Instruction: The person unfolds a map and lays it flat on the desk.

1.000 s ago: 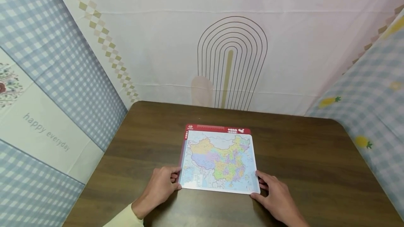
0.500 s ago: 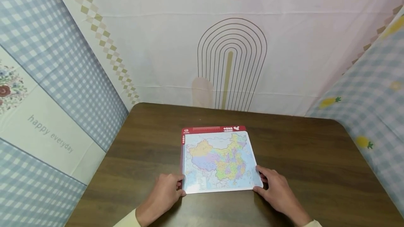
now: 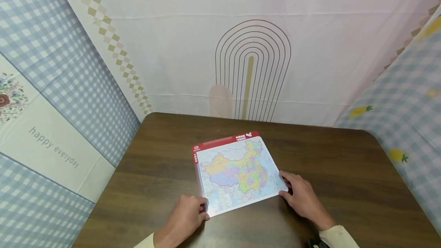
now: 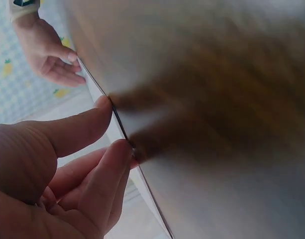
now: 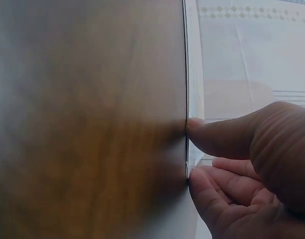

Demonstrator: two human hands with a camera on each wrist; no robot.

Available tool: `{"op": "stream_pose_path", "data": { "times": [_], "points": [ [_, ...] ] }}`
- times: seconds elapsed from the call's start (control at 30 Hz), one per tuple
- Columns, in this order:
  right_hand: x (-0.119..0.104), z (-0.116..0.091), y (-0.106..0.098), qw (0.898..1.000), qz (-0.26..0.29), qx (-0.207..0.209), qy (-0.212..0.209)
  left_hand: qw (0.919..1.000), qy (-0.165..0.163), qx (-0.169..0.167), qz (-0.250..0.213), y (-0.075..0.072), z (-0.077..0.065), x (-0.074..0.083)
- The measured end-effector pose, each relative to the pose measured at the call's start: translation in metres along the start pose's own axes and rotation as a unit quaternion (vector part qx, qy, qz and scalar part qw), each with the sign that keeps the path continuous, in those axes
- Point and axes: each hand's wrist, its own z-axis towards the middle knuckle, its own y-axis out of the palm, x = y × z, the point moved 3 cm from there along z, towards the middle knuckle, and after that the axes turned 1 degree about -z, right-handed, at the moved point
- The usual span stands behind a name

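A thin map board with a red top border and a coloured map of China lies on the brown table, turned at a slant. My left hand holds its near left corner, index finger at the side edge and thumb at the bottom edge. At the near right corner, my right hand holds the board the same way. Both wrist views show thumb and fingertips against the board's thin edge, seen in the right wrist view as a pale strip close over the tabletop.
A white cloth with a line-arch print hangs behind the table. Blue checked cloth hangs at the left, and another with pineapples hangs at the right. A dark wrist device shows beside the right sleeve.
The map board has turned counterclockwise between both hands. Its right side moved away from me and its left corner came nearer. The left hand shifted nearer and rightward, the right hand farther away.
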Motion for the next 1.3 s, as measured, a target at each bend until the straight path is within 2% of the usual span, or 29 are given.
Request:
{"op": "stream_pose_path", "data": {
  "times": [0.23,0.6,0.83,1.13,1.3],
  "points": [
    [0.004,0.014,-0.002,1.0,-0.02,0.011,-0.014,0.9992,0.023,-0.014,0.03,0.004,-0.005,0.014],
    [0.008,0.035,-0.003,1.0,-0.003,0.013,-0.001,0.9972,0.004,-0.064,0.037,0.013,-0.008,0.036],
    [0.008,0.052,-0.005,1.0,0.003,0.018,0.0,0.9971,0.012,-0.068,0.03,0.02,-0.01,0.048],
    [0.012,0.056,-0.003,1.0,0.007,0.011,0.013,0.9981,0.019,-0.056,0.015,0.021,-0.011,0.046],
    [0.007,0.053,-0.001,1.0,0.0,0.013,0.016,0.9961,0.034,-0.055,-0.06,0.013,-0.01,0.033]
  ]
}}
